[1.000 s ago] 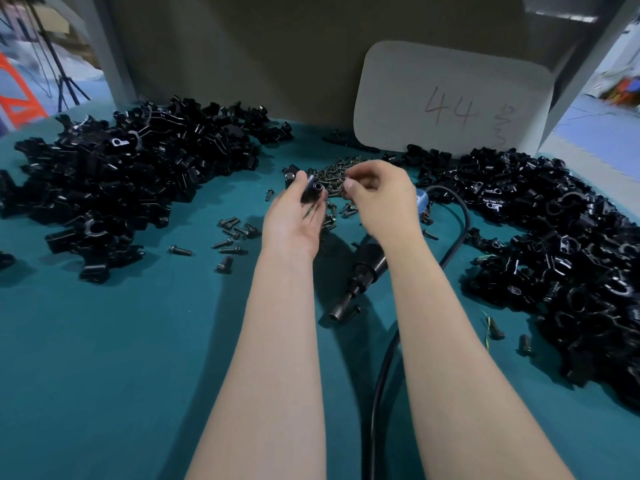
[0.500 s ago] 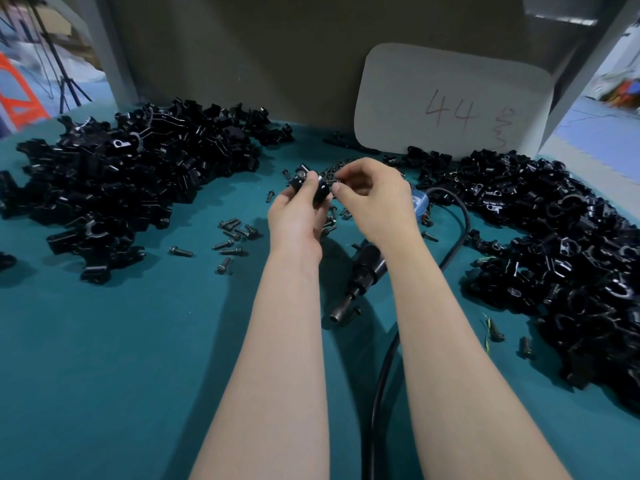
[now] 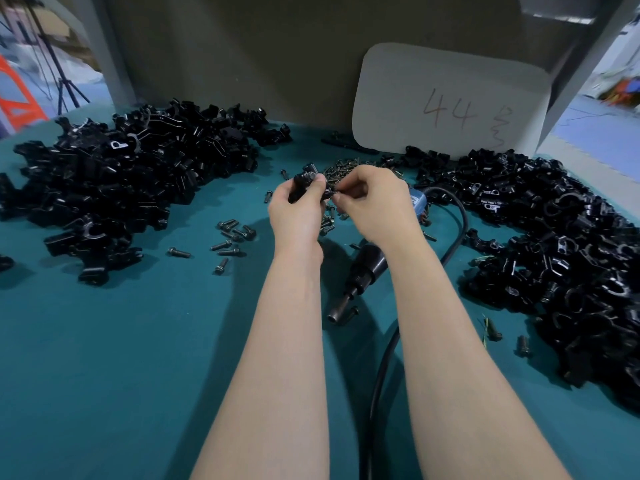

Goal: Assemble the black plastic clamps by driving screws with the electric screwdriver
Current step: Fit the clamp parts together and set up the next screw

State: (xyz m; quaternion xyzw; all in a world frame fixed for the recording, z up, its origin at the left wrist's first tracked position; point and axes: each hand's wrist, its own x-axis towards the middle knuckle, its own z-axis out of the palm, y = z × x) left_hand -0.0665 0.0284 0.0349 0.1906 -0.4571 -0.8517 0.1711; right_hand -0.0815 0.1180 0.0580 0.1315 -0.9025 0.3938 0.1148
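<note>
Centre of frame, just above the worktop (image 3: pixel 104 358): left hand (image 3: pixel 298 213) grips a black clamp (image 3: pixel 304 181), fingers curled round it. Right hand (image 3: pixel 375 206) pinches something small against it, too small to make out. Below them the electric screwdriver (image 3: pixel 362 271) lies flat, its rear hidden by the right forearm. Left pile (image 3: pixel 121 174) and right pile (image 3: pixel 571 254) of clamp parts are both cut by the frame edges. Loose screws (image 3: pixel 230 237) lie between.

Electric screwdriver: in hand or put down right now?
Put down. The electric screwdriver lies flat on the teal table, between the forearms; the left hand grips a clamp and the right hand pinches a screw at it.
</note>
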